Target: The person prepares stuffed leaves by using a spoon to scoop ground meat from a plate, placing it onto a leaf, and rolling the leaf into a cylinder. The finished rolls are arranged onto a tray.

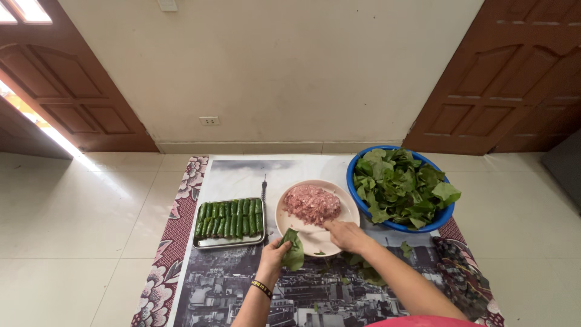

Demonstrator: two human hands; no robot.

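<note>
My left hand holds a green leaf at the near rim of a pale pink plate that carries a mound of minced meat. A dark bracelet sits on the left wrist. My right hand rests on the plate's near edge, fingers reaching toward the meat; whether it holds anything is hidden. A metal tray to the left holds several green leaf rolls in rows.
A blue basin full of loose green leaves stands at the right of the plate. Everything lies on a printed mat on a tiled floor. Stray leaves lie by my right arm. A wall and wooden doors stand behind.
</note>
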